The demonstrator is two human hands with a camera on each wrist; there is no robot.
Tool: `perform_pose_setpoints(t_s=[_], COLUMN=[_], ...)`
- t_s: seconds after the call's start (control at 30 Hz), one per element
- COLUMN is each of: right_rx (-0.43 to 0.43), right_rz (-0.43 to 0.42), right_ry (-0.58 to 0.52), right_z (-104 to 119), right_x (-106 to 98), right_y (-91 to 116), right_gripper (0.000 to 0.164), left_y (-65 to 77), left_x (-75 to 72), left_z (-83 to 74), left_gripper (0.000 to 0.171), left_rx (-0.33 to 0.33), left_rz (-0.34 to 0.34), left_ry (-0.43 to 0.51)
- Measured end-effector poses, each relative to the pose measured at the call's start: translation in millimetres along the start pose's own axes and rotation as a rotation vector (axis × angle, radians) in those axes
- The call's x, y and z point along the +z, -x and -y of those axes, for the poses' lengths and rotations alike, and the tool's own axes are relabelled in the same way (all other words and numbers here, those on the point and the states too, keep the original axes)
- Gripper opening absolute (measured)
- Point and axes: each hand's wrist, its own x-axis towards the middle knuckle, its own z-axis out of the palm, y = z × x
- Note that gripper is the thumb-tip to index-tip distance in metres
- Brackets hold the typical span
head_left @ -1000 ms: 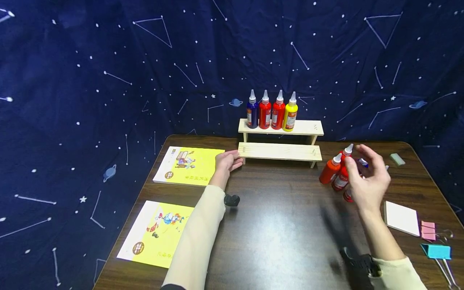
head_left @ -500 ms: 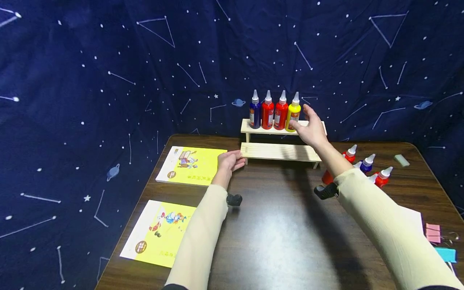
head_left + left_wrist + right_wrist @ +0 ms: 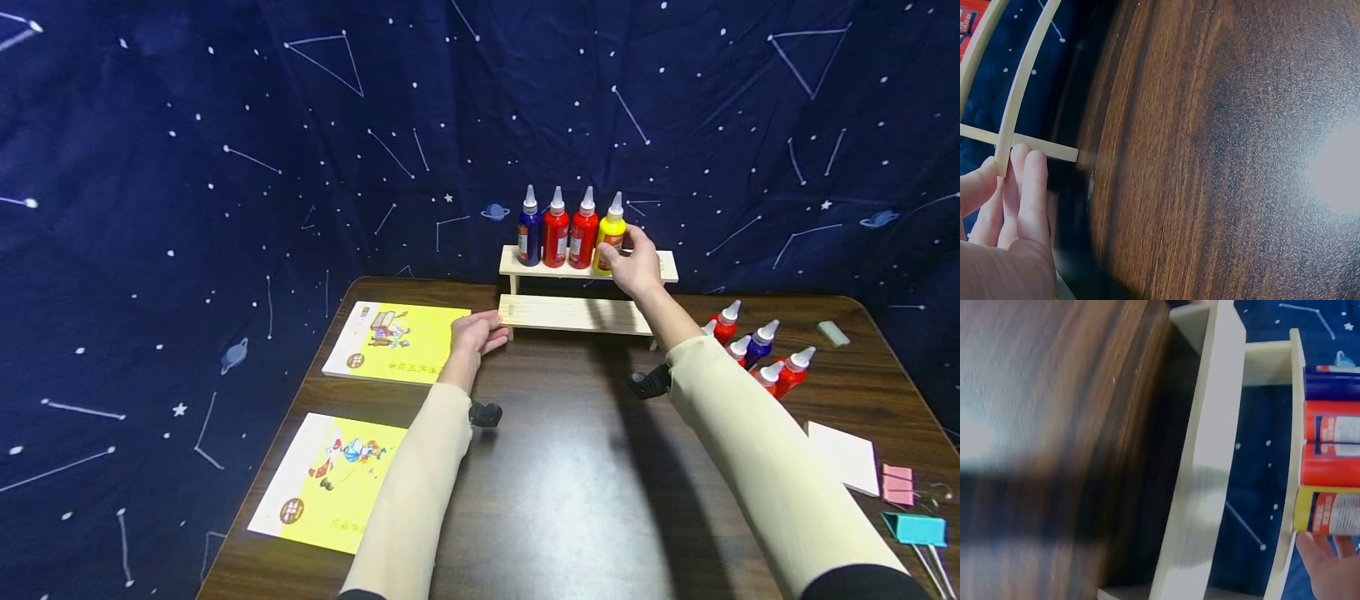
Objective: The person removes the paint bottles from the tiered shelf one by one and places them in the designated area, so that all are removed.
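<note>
A two-tier wooden rack [image 3: 573,312] stands at the table's back. Its upper tier bears a row of upright paint bottles with white nozzle caps: a dark blue bottle [image 3: 529,237], two red bottles [image 3: 556,239] and a yellow paint bottle [image 3: 611,231] at the right end. My right hand [image 3: 636,265] holds the yellow bottle from its right side, thumb across its front; the far fingers are partly hidden. At the lower tier's left end, my left hand [image 3: 474,333] pinches the board, thumb on one face and fingers on the other, as the left wrist view shows [image 3: 1013,206].
Right of the rack stands a group of red, orange and blue paint bottles [image 3: 761,337], partly behind my right sleeve. Further right lie an eraser [image 3: 833,333], a white pad [image 3: 847,456], a pink binder clip [image 3: 897,484] and a teal one [image 3: 915,529]. Two yellow booklets [image 3: 405,342] lie left.
My right hand has moved from the bottle group on the right, leftward to the yellow bottle, and its fingers have closed on it. My left hand stays at the rack.
</note>
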Motion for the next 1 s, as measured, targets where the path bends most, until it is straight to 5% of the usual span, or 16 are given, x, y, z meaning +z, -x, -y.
perform_pose_setpoints(t_s=[0.17,0.37,0.63,0.83,1.0], right_rx=[0.026,-0.017,0.016,0.17,0.195], right_rz=[-0.039,-0.103,-0.2,-0.268,-0.303], right_ry=[-0.101,-0.243,-0.124,-0.144,-0.161], right_z=[-2,-13,-67,-89,-100], right_x=[-2,-11,-30,-34,-36], right_y=[18,71,147,167,171], right_gripper=[0.047,0.038,0.045,0.046,0.048], left_y=[-1.7,-0.6,-0.1,0.6,-0.3], left_x=[-0.3,-1.2,-3.2,-0.2,2.9], left_z=[-0.3,0.9,-0.3,-0.4,0.0], left_gripper=[0.027,0.028,0.029,0.029,0.028], left_rx=[-0.003,0.003,0.0,-0.011,-0.022], left_rz=[0.007,0.006,0.005,0.007,0.015], left_ry=[0.001,-0.001,0.034,0.041,0.041])
